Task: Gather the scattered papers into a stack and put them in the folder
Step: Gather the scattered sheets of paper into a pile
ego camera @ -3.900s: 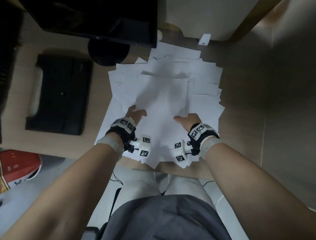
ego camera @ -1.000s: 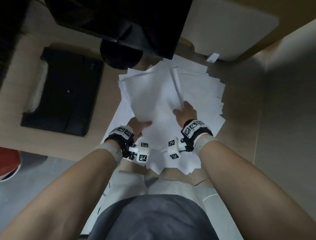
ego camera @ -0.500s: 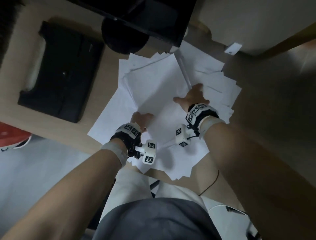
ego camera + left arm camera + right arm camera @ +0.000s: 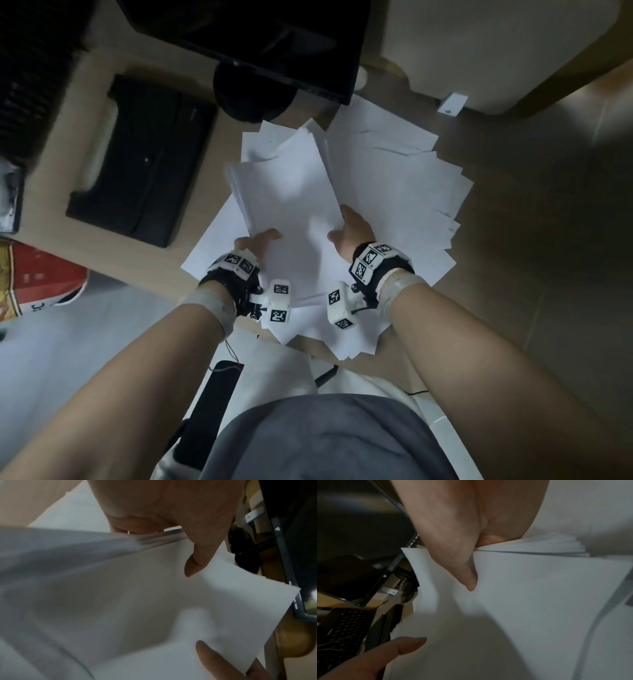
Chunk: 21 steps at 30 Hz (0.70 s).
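Note:
A thick stack of white papers [image 4: 287,195] is held tilted above the desk, between both hands. My left hand [image 4: 258,241] grips its near left corner, thumb [image 4: 197,561] on top and fingers hidden beneath. At the near right edge my right hand [image 4: 349,229] pinches the stack [image 4: 530,601], its thumb [image 4: 467,577] lying on the top sheet. More loose papers [image 4: 404,178] lie fanned out on the desk under and to the right of the stack. The black folder [image 4: 144,161] lies closed on the desk to the left.
A dark monitor [image 4: 260,37] on a round black stand [image 4: 253,92] rises just behind the papers. A keyboard [image 4: 342,626] lies far left. A red object [image 4: 34,274] sits below the desk edge at left, and a small white tag [image 4: 452,104] lies at the back right.
My right hand has pulled back from the spread sheets on the right and now pinches the stack's right edge. The left hand keeps its grip.

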Each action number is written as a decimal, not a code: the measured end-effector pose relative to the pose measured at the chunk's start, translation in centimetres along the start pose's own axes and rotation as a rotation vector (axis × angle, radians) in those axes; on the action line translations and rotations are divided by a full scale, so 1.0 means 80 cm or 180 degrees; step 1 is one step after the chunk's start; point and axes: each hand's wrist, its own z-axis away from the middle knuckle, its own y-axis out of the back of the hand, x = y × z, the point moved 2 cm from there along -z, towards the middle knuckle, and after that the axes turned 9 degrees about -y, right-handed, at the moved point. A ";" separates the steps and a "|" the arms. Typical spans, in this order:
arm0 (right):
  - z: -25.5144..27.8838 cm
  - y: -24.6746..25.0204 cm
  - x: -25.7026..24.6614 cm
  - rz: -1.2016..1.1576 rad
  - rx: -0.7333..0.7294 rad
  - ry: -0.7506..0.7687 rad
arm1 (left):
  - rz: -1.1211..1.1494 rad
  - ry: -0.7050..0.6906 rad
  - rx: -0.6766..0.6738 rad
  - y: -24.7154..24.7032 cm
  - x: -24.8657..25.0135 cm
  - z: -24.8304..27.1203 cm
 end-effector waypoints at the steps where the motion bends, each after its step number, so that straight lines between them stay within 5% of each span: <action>1: -0.001 0.003 -0.005 0.0066 -0.0005 0.0073 | 0.0161 0.0006 -0.0132 -0.001 0.007 0.011; 16: -0.108 0.071 -0.104 0.1393 0.0857 0.0157 | 0.1091 -0.0295 -0.1361 -0.025 0.037 0.014; 21: -0.146 0.066 -0.083 0.1718 0.0708 -0.0433 | 0.1399 -0.0068 -0.1342 -0.030 0.034 0.004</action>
